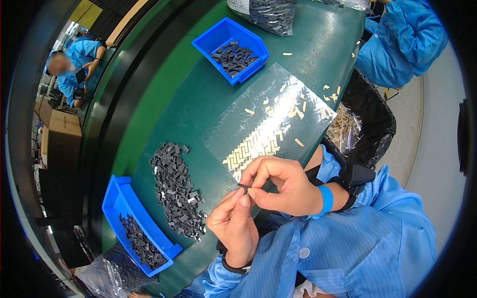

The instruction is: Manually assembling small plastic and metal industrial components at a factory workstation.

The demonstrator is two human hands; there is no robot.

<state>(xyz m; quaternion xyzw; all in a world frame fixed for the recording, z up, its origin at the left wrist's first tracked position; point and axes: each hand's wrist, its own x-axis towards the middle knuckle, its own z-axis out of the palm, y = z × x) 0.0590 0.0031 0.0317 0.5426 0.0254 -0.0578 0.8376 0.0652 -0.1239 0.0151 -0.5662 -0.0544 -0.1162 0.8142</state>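
Observation:
My left hand (234,223) and my right hand (284,186) meet fingertip to fingertip over the near edge of the green table. Between them is a small black plastic piece (243,186), pinched by the fingers of both hands. Something tiny and pale shows at the right thumb tip, too small to make out. Just beyond the hands lies a clear plastic sheet (223,130) bearing rows of small cream-coloured strips (251,149). Left of my hands is a long heap of small black pieces (174,191), a few with white faces.
A blue bin (139,241) of black pieces stands at the near left, another blue bin (231,54) farther off. Bags of black parts (271,17) sit at the far edge. A black-lined waste bin (382,124) is at the right. Two other people in blue work nearby.

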